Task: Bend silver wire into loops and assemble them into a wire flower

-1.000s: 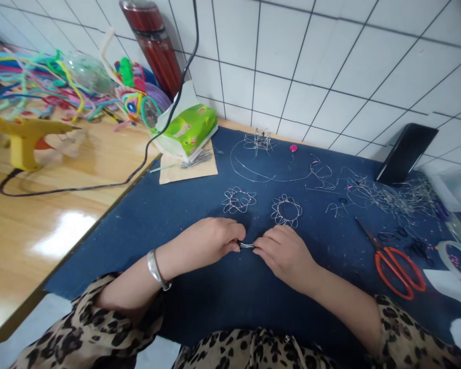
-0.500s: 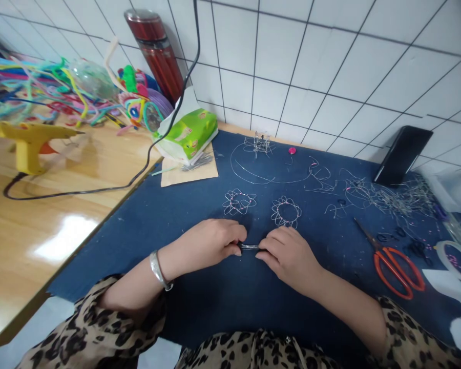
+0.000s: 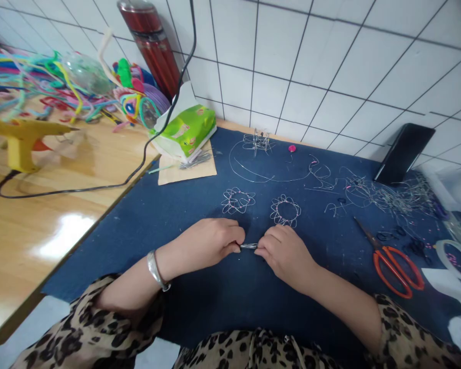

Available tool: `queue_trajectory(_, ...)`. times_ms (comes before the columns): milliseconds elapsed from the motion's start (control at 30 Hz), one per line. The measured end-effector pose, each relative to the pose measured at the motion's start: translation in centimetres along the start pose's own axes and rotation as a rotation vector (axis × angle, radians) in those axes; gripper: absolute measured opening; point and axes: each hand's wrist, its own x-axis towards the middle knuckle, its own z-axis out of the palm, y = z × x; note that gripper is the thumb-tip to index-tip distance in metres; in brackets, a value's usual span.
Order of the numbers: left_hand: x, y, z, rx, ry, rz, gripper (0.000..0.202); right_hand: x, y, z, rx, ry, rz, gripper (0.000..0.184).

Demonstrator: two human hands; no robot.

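Observation:
Between my two hands a short bundle of silvery wires (image 3: 248, 246) is stretched level, just above the dark blue mat. My left hand (image 3: 214, 240) pinches its left end with thumb and fingers. The other end is gripped by my right hand (image 3: 286, 253), its fingers closed. Both ends of the bundle are hidden in my fingers. Beyond my hands lie two flower-shaped wire rings with small pink beads: a left wire ring (image 3: 238, 200) and a right wire ring (image 3: 286, 210), the latter close to my right fingertips.
Orange-handled scissors (image 3: 394, 264) lie to the right, below a tangle of wire (image 3: 399, 197) and a leaning phone (image 3: 405, 154). At the back left are a tissue pack (image 3: 188, 133) and a red flask (image 3: 153, 48). A yellow glue gun (image 3: 21, 141) trails a black cord (image 3: 100, 188).
My hands keep the same grip on the wire bundle and have barely moved. The view has shifted slightly, so things on the left sit a little further left.

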Motion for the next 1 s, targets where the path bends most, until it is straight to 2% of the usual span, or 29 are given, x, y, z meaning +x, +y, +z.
queue_trajectory(233, -0.3, 0.2, -0.7, 0.003, 0.016, -0.017, 0.009, -0.5, -0.1, -0.5, -0.038, 0.028, -0.05, 0.018)
queue_trajectory(533, 0.4, 0.6, 0.4, -0.008, 0.052, 0.067, 0.011, -0.5, -0.4, -0.5, -0.028, 0.036, 0.02, 0.014)
queue_trajectory(667, 0.5, 0.6, 0.7, 0.008, 0.052, 0.079, 0.014, -0.5, 0.4, -1.6, -0.047, 0.092, 0.005, 0.016)
queue_trajectory(733, 0.4, 0.5, 0.4, -0.003, 0.067, 0.082, 0.015, -0.5, 1.4, -2.5, -0.069, 0.149, 0.05, 0.017)
queue_trajectory(867, 0.0, -0.3, -0.5, -0.016, 0.202, 0.018, 0.02, -0.7, 3.6, -4.0, -0.134, 0.186, 0.151, 0.017)
queue_trajectory(1000, -0.2, -1.5, -0.9, 0.009, 0.386, -0.117, 0.017, -0.6, 4.6, -4.1, -0.179, 0.149, 0.178, 0.019)
